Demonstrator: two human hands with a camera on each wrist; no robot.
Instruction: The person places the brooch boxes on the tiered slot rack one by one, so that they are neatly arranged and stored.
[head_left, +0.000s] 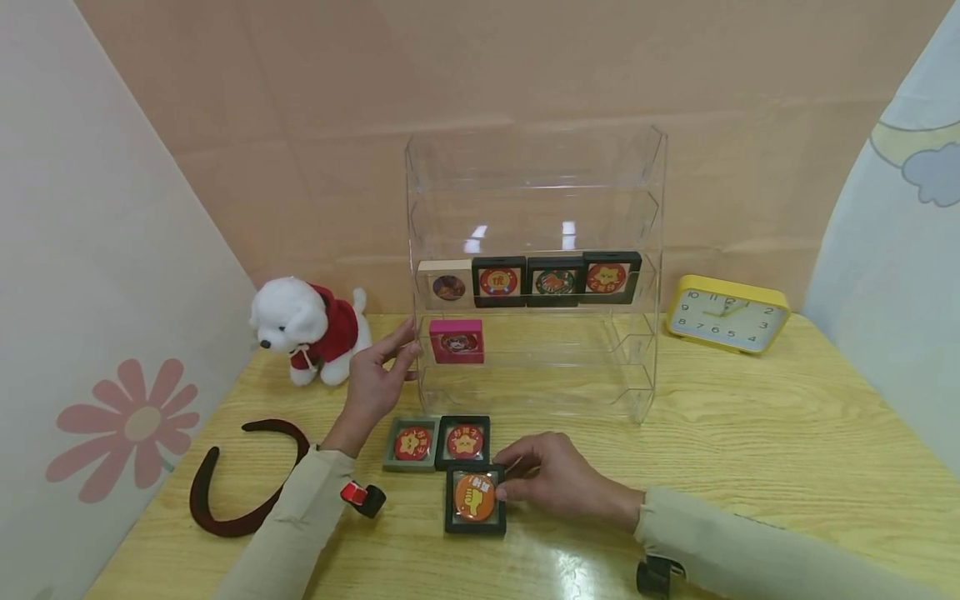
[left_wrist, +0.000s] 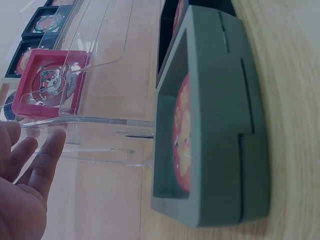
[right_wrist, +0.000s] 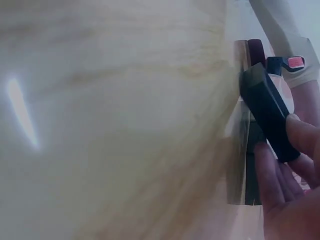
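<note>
My right hand (head_left: 558,479) pinches the right edge of a black square display frame (head_left: 452,500) with an orange thumbs-up badge; in the right wrist view the frame (right_wrist: 270,117) tilts between thumb and fingers. Just behind it on the table lie a grey-green frame (head_left: 388,458) and another black frame (head_left: 483,429), both with red star badges. My left hand (head_left: 375,383) has its fingertips at the left side panel of a clear acrylic tiered rack (head_left: 536,400). The rack bears a pink frame (head_left: 457,358) low left and a row of frames above, including a cream one (head_left: 427,287).
A white plush dog (head_left: 288,308) in a red coat stands left of the rack, with a dark red headband (head_left: 225,527) nearer the front. On the right sits a yellow clock (head_left: 727,312). A tan backdrop (head_left: 525,67) rises behind.
</note>
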